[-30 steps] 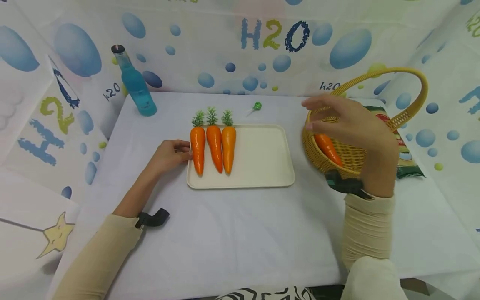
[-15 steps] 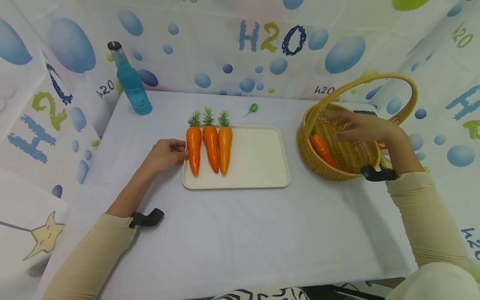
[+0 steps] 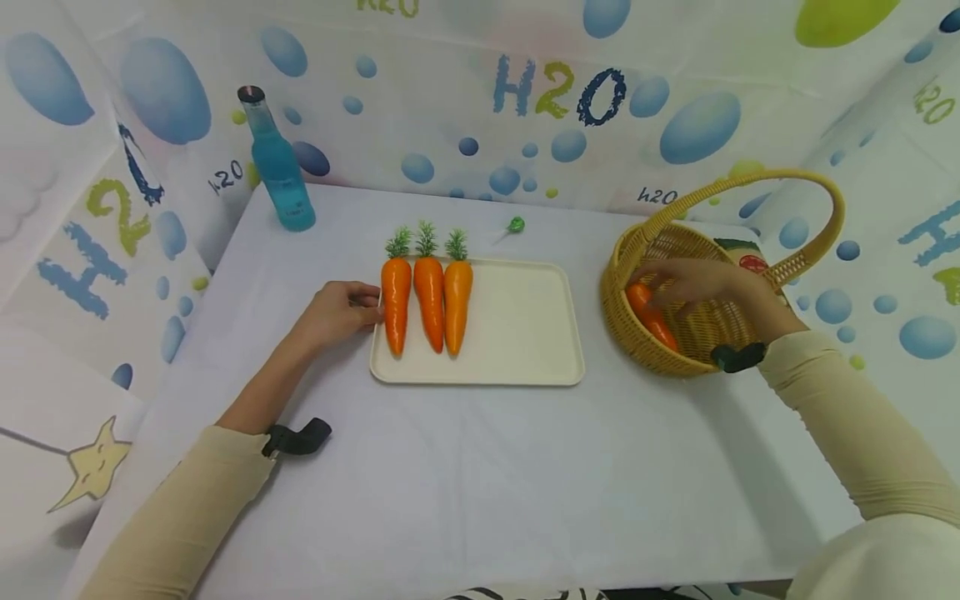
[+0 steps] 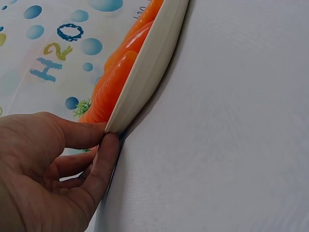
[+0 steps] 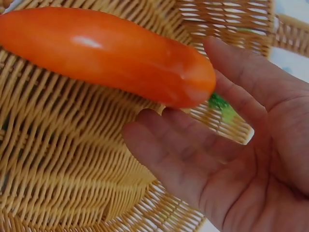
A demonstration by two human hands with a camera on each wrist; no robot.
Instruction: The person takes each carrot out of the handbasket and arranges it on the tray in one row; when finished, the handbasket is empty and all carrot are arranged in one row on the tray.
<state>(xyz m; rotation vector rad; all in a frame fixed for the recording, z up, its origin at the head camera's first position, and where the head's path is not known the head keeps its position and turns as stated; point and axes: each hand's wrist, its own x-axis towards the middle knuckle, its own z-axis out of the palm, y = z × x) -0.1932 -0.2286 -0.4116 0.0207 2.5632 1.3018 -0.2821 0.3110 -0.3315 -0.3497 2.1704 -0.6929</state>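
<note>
My left hand (image 3: 333, 315) pinches the left rim of a cream tray (image 3: 521, 321) between thumb and fingers, as the left wrist view shows. On the tray's left side lie three orange carrots with green tops: a left carrot (image 3: 396, 304), a middle carrot (image 3: 430, 302) and a right carrot (image 3: 457, 304). My right hand (image 3: 693, 282) reaches into a yellow wicker basket (image 3: 626, 337) with an arched handle. Inside lies another carrot (image 5: 111, 53); my thumb and fingers are spread around its top end, not closed on it. My hand partly hides that top in the head view.
A bottle of blue liquid (image 3: 283, 179) stands at the back left of the white-covered table (image 3: 465, 483). A green lollipop (image 3: 515, 225) lies behind the tray. Behind the basket shows part of a green and red packet (image 3: 750, 254). A printed cloth (image 3: 450, 92) hangs behind.
My right hand has come down into the basket and reached left to the carrot there. My left hand has stayed at the tray's rim. The head view has shifted slightly.
</note>
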